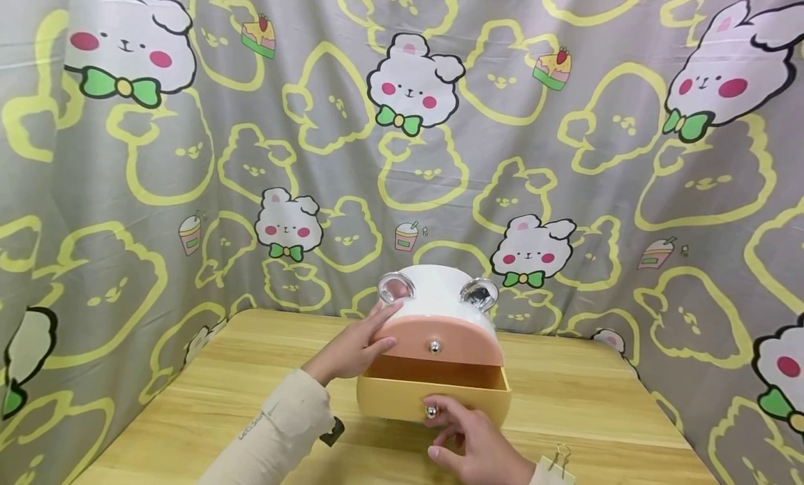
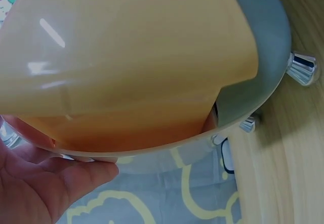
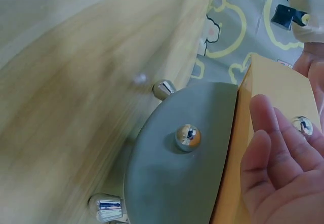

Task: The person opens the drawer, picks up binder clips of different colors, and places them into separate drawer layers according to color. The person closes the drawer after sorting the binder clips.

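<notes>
A rounded drawer box (image 1: 440, 293) with a white top and clear, silver-rimmed ears stands on the table. Its pink upper drawer (image 1: 408, 335) is closed, while the yellow middle drawer (image 1: 392, 398) is pulled out, and its visible inside shows nothing. My left hand (image 1: 358, 342) rests against the box's left side by the pink drawer, fingers stretched along it. My right hand (image 1: 477, 443) is at the yellow drawer's round silver knob (image 3: 302, 125), one fingertip over it and the lower digits loose and apart. Below sits the closed grey-green drawer (image 3: 177, 168) with its own knob (image 3: 188, 138).
Silver feet (image 3: 107, 207) carry the box on the wood-grain table (image 1: 565, 394). A patterned curtain (image 1: 339, 192) surrounds the table at the back and sides. A small black object (image 1: 331, 431) shows by the left sleeve, and a wire clip (image 1: 557, 457) at the right cuff.
</notes>
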Action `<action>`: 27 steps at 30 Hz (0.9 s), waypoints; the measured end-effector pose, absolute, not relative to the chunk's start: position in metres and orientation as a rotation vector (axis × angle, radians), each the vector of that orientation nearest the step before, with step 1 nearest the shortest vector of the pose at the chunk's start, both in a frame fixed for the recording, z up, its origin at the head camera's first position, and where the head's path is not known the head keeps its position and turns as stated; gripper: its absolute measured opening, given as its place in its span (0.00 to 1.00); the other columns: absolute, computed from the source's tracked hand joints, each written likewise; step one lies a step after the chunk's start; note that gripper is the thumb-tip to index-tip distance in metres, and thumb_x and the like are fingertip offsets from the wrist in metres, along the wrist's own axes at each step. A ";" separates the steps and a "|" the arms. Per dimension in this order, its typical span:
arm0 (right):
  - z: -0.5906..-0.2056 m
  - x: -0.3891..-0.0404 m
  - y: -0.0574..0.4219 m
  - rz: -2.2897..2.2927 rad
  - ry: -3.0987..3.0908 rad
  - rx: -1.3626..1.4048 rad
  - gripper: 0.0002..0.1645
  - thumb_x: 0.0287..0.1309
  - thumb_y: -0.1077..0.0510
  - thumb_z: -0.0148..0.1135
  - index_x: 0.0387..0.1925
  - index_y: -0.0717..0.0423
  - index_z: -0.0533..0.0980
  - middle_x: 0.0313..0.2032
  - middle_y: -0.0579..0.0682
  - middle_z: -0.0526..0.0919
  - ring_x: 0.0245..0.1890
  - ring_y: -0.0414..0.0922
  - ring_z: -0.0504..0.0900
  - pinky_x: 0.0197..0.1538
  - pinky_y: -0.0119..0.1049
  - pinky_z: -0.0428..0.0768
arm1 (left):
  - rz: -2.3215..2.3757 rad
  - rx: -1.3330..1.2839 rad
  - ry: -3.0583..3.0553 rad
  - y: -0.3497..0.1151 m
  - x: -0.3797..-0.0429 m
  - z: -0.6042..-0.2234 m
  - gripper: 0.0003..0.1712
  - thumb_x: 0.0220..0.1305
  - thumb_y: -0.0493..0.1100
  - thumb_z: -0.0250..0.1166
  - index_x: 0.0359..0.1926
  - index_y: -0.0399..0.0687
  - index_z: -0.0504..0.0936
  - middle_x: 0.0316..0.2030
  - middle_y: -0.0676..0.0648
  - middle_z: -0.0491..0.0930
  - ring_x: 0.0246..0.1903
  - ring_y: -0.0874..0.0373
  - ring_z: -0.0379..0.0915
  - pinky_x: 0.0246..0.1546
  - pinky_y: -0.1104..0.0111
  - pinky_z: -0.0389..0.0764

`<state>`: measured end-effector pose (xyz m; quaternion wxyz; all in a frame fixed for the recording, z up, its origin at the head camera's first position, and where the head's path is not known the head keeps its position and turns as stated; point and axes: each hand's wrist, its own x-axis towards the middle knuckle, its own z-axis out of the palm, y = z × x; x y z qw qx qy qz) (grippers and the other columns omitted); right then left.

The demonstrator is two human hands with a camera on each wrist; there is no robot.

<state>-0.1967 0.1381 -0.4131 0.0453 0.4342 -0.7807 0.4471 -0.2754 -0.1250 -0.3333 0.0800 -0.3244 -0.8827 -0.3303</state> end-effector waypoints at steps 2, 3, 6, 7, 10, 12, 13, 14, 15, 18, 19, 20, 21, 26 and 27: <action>-0.413 -0.195 0.138 1.369 -2.365 1.363 0.30 0.60 0.64 0.64 0.63 0.59 0.66 0.45 0.55 0.84 0.35 0.35 0.83 0.31 0.31 0.80 | -0.994 -0.954 -2.649 -0.125 -0.275 -0.333 0.36 0.71 0.49 0.58 0.75 0.61 0.55 0.73 0.35 0.48 0.67 0.38 0.55 0.62 0.43 0.61; -0.413 -0.195 0.139 1.369 -2.349 1.386 0.30 0.60 0.65 0.64 0.62 0.60 0.65 0.45 0.56 0.84 0.35 0.36 0.83 0.32 0.31 0.81 | -0.993 -0.949 -2.651 -0.125 -0.275 -0.333 0.36 0.71 0.49 0.58 0.75 0.61 0.55 0.73 0.36 0.48 0.68 0.38 0.54 0.62 0.42 0.61; -0.413 -0.193 0.140 1.359 -2.319 1.440 0.29 0.61 0.65 0.62 0.62 0.61 0.65 0.44 0.58 0.84 0.35 0.36 0.84 0.33 0.29 0.81 | -0.988 -0.937 -2.658 -0.126 -0.275 -0.333 0.36 0.71 0.49 0.58 0.75 0.62 0.55 0.73 0.37 0.47 0.68 0.38 0.53 0.63 0.43 0.60; -0.413 -0.192 0.140 1.353 -2.308 1.454 0.28 0.61 0.66 0.62 0.62 0.61 0.65 0.44 0.58 0.84 0.35 0.36 0.84 0.33 0.28 0.81 | -0.986 -0.938 -2.657 -0.126 -0.275 -0.333 0.36 0.71 0.48 0.58 0.75 0.61 0.55 0.73 0.37 0.47 0.68 0.38 0.53 0.63 0.43 0.60; -0.414 -0.190 0.140 1.354 -2.290 1.476 0.27 0.63 0.65 0.60 0.61 0.61 0.65 0.44 0.58 0.85 0.35 0.36 0.84 0.32 0.27 0.80 | -0.982 -0.957 -2.643 -0.126 -0.276 -0.334 0.36 0.71 0.48 0.58 0.75 0.59 0.55 0.73 0.35 0.48 0.68 0.38 0.53 0.62 0.42 0.61; -0.415 -0.189 0.140 1.353 -2.281 1.486 0.26 0.62 0.66 0.60 0.61 0.62 0.65 0.43 0.58 0.85 0.35 0.36 0.84 0.30 0.26 0.79 | -0.982 -0.969 -2.631 -0.126 -0.275 -0.334 0.35 0.71 0.48 0.58 0.75 0.58 0.55 0.72 0.33 0.49 0.68 0.37 0.53 0.62 0.42 0.61; -0.415 -0.188 0.140 1.353 -2.279 1.488 0.26 0.62 0.65 0.60 0.61 0.62 0.66 0.43 0.58 0.85 0.35 0.36 0.84 0.30 0.26 0.79 | -0.983 -0.974 -2.627 -0.126 -0.275 -0.334 0.35 0.71 0.48 0.58 0.75 0.57 0.56 0.72 0.33 0.49 0.68 0.37 0.53 0.61 0.42 0.61; -0.416 -0.187 0.140 1.353 -2.284 1.486 0.26 0.62 0.65 0.61 0.61 0.61 0.66 0.43 0.57 0.85 0.35 0.36 0.84 0.29 0.25 0.79 | -0.984 -0.980 -2.621 -0.126 -0.275 -0.335 0.35 0.71 0.48 0.58 0.75 0.57 0.56 0.72 0.32 0.49 0.68 0.37 0.52 0.61 0.41 0.61; -0.416 -0.187 0.140 1.356 -2.292 1.484 0.27 0.62 0.65 0.61 0.61 0.61 0.66 0.43 0.57 0.85 0.35 0.36 0.84 0.28 0.25 0.78 | -0.982 -0.984 -2.616 -0.126 -0.275 -0.335 0.35 0.71 0.48 0.58 0.75 0.56 0.56 0.71 0.32 0.50 0.68 0.37 0.52 0.61 0.41 0.61; -0.416 -0.184 0.140 1.377 -2.318 1.476 0.27 0.62 0.65 0.61 0.61 0.60 0.66 0.43 0.57 0.85 0.36 0.36 0.84 0.27 0.26 0.78 | -0.978 -0.991 -2.610 -0.125 -0.275 -0.335 0.35 0.71 0.48 0.58 0.75 0.55 0.56 0.71 0.32 0.50 0.69 0.38 0.52 0.61 0.41 0.61; -0.416 -0.183 0.140 1.382 -2.327 1.474 0.27 0.62 0.64 0.61 0.61 0.60 0.66 0.43 0.58 0.85 0.36 0.35 0.84 0.27 0.26 0.78 | -0.978 -0.995 -2.608 -0.125 -0.275 -0.335 0.35 0.71 0.48 0.58 0.75 0.55 0.56 0.71 0.32 0.50 0.69 0.38 0.52 0.61 0.41 0.61; -0.415 -0.183 0.140 1.393 -2.335 1.474 0.26 0.62 0.64 0.61 0.61 0.60 0.66 0.44 0.59 0.85 0.36 0.35 0.84 0.27 0.26 0.78 | -0.975 -0.998 -2.605 -0.125 -0.275 -0.335 0.35 0.71 0.48 0.57 0.75 0.55 0.56 0.71 0.32 0.51 0.69 0.37 0.52 0.61 0.41 0.61; -0.415 -0.182 0.140 1.410 -2.339 1.478 0.26 0.62 0.65 0.60 0.61 0.61 0.66 0.44 0.60 0.85 0.36 0.36 0.84 0.27 0.27 0.79 | -0.972 -0.999 -2.604 -0.125 -0.275 -0.335 0.35 0.72 0.48 0.57 0.75 0.55 0.56 0.71 0.31 0.51 0.68 0.37 0.52 0.61 0.41 0.61; -0.414 -0.178 0.139 1.469 -2.323 1.508 0.25 0.63 0.67 0.60 0.60 0.66 0.66 0.44 0.63 0.84 0.35 0.36 0.84 0.29 0.29 0.80 | -0.981 -0.997 -2.603 -0.126 -0.275 -0.336 0.35 0.72 0.48 0.57 0.75 0.55 0.56 0.71 0.31 0.51 0.69 0.38 0.51 0.61 0.41 0.61; -0.414 -0.178 0.138 1.480 -2.312 1.520 0.25 0.62 0.68 0.60 0.59 0.67 0.66 0.43 0.64 0.84 0.35 0.36 0.84 0.29 0.29 0.81 | -0.983 -0.999 -2.602 -0.127 -0.275 -0.336 0.35 0.72 0.48 0.57 0.75 0.55 0.56 0.71 0.31 0.50 0.69 0.38 0.51 0.61 0.41 0.61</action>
